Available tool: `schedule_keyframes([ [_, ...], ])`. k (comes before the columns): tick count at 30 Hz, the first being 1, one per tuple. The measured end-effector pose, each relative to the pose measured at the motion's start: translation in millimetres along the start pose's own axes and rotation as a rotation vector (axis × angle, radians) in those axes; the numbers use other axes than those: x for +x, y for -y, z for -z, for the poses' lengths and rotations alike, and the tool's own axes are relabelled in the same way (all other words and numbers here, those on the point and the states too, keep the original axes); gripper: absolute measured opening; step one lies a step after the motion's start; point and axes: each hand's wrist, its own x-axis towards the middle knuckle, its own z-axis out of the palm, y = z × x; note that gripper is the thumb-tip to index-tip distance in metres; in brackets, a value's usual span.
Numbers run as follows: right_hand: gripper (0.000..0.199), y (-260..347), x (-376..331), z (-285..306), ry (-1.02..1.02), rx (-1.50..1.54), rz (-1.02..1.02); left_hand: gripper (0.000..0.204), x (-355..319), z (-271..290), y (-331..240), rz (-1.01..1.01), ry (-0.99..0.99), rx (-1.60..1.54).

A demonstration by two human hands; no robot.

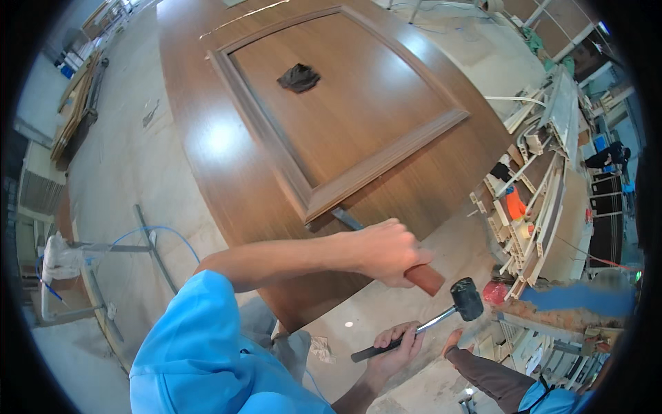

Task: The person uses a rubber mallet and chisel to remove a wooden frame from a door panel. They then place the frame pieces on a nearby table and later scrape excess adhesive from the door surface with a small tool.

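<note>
My left hand (389, 252) is closed around a chisel (424, 278) with a reddish-brown handle. Its flat metal blade (347, 219) points away from me, the tip at the lower edge of the raised moulding (386, 165) on a brown wooden door panel (448, 176). My right hand (400, 348) grips a mallet (436, 319) by its black handle grip. The mallet's black head (467, 299) is up to the right, just beyond the end of the chisel handle and apart from it. A crumpled dark cloth (299, 78) lies inside the moulded frame.
Scrap trim strips (545, 214) are heaped at the right, with an orange item (515, 204) among them. Another person's dark-clothed limb (493, 372) reaches in at lower right. A metal frame (103, 276) and blue hose (169, 229) are at left; stacked boards (76, 103) stand farther back.
</note>
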Motion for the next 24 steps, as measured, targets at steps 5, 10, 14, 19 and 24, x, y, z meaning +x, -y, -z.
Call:
schedule_keyframes([
  [5, 0.02, 17.4, 0.9, -2.4, -0.379, 0.022, -0.089, 0.026, -7.9, -9.1, -55.0, -0.404, -0.239, -0.105],
  [10, 0.014, 75.3, 14.1, 12.5, -0.273, -0.365, 0.151, 0.021, 6.3, -7.7, -82.0, -0.48, -0.148, -0.138],
  [14, 0.012, 112.0, 26.4, 39.2, -0.415, -0.334, 0.096, 0.026, 24.0, -1.2, -83.3, -0.443, -0.06, -0.151],
  [19, 0.005, 132.4, 90.6, 62.3, -0.452, -0.398, 0.078, 0.037, 79.6, 0.9, -68.0, -0.451, 0.086, -0.142],
  [24, 0.004, 181.5, 236.8, 59.3, -0.226, -0.371, -0.017, 0.038, 161.3, -22.0, -57.4, -0.306, 0.117, -0.103],
])
